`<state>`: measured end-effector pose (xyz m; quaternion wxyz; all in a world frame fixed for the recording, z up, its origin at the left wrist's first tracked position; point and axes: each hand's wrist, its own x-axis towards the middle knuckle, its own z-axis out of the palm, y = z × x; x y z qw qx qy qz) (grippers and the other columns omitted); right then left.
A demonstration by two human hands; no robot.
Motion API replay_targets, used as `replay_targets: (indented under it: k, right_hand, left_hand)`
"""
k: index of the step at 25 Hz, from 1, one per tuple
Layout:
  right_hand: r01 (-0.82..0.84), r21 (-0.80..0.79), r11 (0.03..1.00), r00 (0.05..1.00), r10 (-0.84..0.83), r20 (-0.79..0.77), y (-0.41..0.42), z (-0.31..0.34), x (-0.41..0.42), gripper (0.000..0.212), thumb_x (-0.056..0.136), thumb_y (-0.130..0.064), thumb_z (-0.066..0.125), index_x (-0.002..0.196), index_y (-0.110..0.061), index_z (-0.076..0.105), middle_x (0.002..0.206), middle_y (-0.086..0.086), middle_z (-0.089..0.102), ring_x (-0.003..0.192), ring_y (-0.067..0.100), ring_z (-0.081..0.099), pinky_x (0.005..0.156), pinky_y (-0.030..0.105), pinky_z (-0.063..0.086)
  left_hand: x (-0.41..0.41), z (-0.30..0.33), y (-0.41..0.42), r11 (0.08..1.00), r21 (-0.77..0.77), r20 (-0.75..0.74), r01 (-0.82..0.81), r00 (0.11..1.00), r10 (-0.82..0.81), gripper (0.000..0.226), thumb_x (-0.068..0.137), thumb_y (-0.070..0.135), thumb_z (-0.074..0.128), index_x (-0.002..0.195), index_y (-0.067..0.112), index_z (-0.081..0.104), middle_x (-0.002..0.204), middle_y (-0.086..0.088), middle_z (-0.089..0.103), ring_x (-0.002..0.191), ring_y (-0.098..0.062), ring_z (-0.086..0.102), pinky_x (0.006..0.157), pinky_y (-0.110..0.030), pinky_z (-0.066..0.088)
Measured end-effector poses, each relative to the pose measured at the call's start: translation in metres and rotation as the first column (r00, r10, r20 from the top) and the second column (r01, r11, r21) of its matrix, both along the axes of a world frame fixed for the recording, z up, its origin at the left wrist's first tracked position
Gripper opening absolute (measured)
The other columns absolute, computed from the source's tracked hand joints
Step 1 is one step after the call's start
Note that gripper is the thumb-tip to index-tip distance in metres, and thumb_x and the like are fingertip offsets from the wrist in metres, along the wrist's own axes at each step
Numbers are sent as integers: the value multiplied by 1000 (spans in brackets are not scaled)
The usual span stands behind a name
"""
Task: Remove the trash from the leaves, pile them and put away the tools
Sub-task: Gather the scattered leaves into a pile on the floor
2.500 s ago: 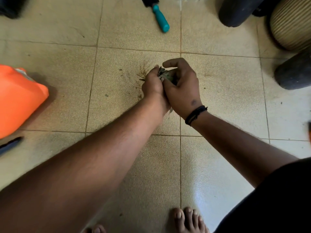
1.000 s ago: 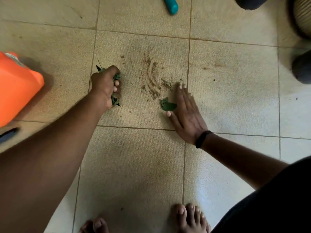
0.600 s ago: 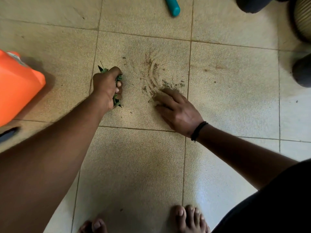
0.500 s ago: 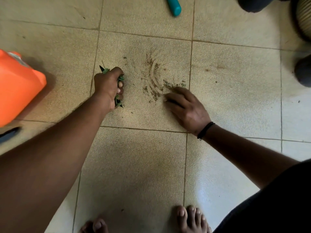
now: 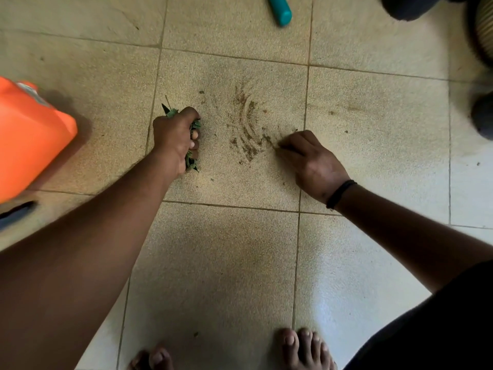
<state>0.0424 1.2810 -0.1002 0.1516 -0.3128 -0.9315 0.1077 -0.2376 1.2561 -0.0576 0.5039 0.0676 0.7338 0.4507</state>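
Clutching one leaf bunch (image 5: pixel 193 126), left hand (image 5: pixel 173 137); right hand (image 5: pixel 312 161) pinching debris (image 5: pixel 248 134).

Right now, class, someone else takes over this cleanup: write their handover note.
Left hand grips a bunch of leaves against the floor tiles.
Right hand, fingers curled, rests on the dirt smears; whether it holds anything is hidden.
Teal tool handle lies at the top edge.
Done: loose leaves gathered.
Left: pile them, put away tools.
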Motion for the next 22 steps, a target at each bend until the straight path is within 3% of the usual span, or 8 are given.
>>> replay_targets:
  k: [3,5,8,10,12,15,17,22]
  right_hand:
    - [199,-78,977,969,-208,-133,-8,13,16,34,94,2,46,123,5,64,125,23,60,117,38,55,93,41,54]
    - [299,-207,932,947,-316,-55,-6,22,14,52,88,-2,48,139,5,51,142,26,47,132,39,43,108,42,45]
    - [209,-318,925,972,-162,169,-5,28,3,80,82,-16,54,155,-1,25,158,26,22,148,43,19,119,49,29]
    - [145,-257,955,947,-58,316,-5,27,-2,81,81,-14,57,156,-5,26,160,25,19,149,46,14,119,53,28]
    - [114,-163,980,914,-39,405,-10,29,-4,73,82,-5,57,151,-3,36,155,27,28,144,49,24,110,54,42]
    - [77,-37,996,908,-55,415,-26,37,-3,56,84,5,49,140,4,48,138,26,47,119,46,48,68,45,61]
    - [38,-5,999,908,-32,417,-37,39,0,51,84,6,53,135,7,51,126,23,54,101,39,53,51,37,55]
    - [-18,19,1000,893,7,449,-38,36,6,17,80,5,69,95,-2,70,98,9,59,83,27,53,45,30,45]
  left_hand:
    - [-1,-1,0,1000,11,2,-2,1000,2,26,88,16,64,66,17,50,47,2,45,36,-11,27,43,-13,22]
    - [-1,-2,0,1000,12,-5,0,1000,0,26,87,15,64,66,17,49,48,2,45,36,-11,28,43,-13,22]
    - [-1,-1,0,1000,13,3,6,1000,-6,27,87,16,64,66,18,49,50,1,45,36,-11,28,42,-14,22]
    - [-1,-1,0,1000,13,10,8,1000,-8,27,87,16,65,66,18,48,50,1,45,36,-11,28,41,-14,22]
    - [-1,-1,-1,1000,19,14,7,1000,-7,27,87,16,64,66,18,48,50,1,45,36,-11,28,41,-15,22]
    - [-1,0,0,1000,21,11,1,1000,-1,29,88,16,64,64,18,48,49,2,45,36,-11,28,42,-15,21]
    - [0,-1,0,1000,17,14,-6,1000,6,30,87,16,63,62,19,47,49,1,44,37,-11,27,44,-15,21]
    - [0,0,-1,1000,20,14,-9,1000,9,30,88,15,63,63,19,47,51,0,44,37,-11,27,44,-14,21]
